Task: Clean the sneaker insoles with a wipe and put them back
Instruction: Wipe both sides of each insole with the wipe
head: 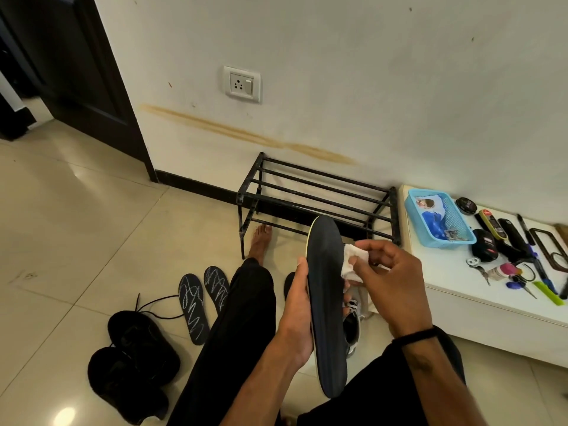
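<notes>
My left hand (296, 315) grips a long dark insole (327, 305) by its left edge and holds it upright over my lap. My right hand (390, 281) pinches a white wipe (353, 262) against the insole's right edge near the toe end. Two black insoles (203, 299) marked with white scribbles lie side by side on the floor to the left of my leg. A pair of black sneakers (135, 361) sits on the tiles at the lower left. A grey sneaker (353, 327) lies on the floor, partly hidden behind the held insole.
A black metal shoe rack (313, 198) stands against the wall ahead. On the right a low white table (479, 299) carries a blue basket (439, 219), a polish tin, brushes, pens and keys. A dark doorway opens at the far left.
</notes>
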